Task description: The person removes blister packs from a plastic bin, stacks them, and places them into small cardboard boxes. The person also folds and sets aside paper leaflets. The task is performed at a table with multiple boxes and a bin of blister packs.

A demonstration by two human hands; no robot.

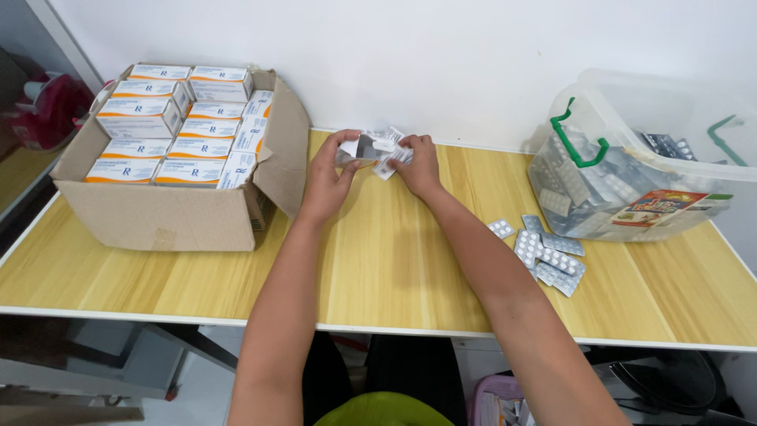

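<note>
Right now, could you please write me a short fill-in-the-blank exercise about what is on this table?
1. Both hands, left and right, hold one small ____ between them.
2. The cardboard box full of small cartons stands to the person's ____.
3. Loose blister packs lie on the table beside the clear ____.
4. The bin has ____ handles.

Missing words: carton; left; bin; green
</note>
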